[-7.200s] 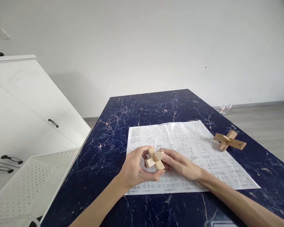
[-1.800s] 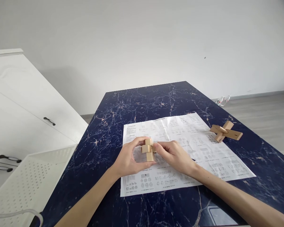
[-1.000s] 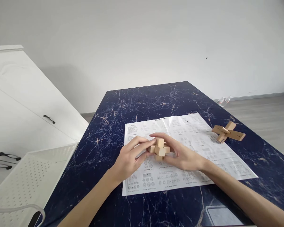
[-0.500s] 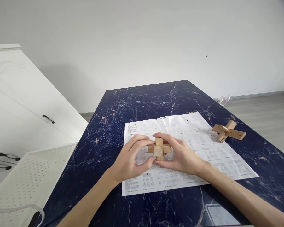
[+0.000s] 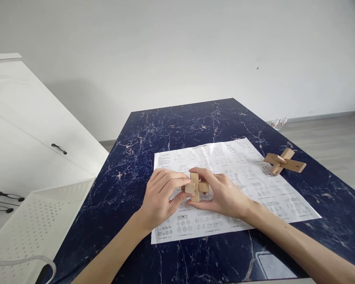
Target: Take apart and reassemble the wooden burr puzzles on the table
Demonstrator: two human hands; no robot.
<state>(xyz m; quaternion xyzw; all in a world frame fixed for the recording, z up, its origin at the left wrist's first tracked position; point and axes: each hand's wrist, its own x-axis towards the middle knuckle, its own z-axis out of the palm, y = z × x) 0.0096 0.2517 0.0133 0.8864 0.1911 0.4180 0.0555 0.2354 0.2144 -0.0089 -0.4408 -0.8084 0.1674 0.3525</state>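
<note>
A small wooden interlocking puzzle [image 5: 196, 187] of crossed blocks is held between my two hands, over a printed instruction sheet [image 5: 236, 177]. My right hand [image 5: 221, 193] grips its upright block, index finger at the top and thumb at the bottom. With fingertips and thumb, my left hand [image 5: 167, 197] pinches the block end that juts out at the left and toward me. Fingers cover part of the puzzle's left side. A second wooden puzzle [image 5: 285, 161], cross-shaped, lies on the sheet's right edge, apart from both hands.
The sheet lies on a dark blue marble-patterned table [image 5: 177, 122]. A pale rectangular object [image 5: 276, 266] shows at the near edge by my right forearm. To the left stand a white cabinet [image 5: 32, 118] and a white perforated surface [image 5: 32, 221] with a cable [image 5: 23, 260].
My left hand has shifted from holding the puzzle's side to pinching its protruding block end. The puzzle has turned slightly, that end now pointing further left. The second puzzle has stayed put.
</note>
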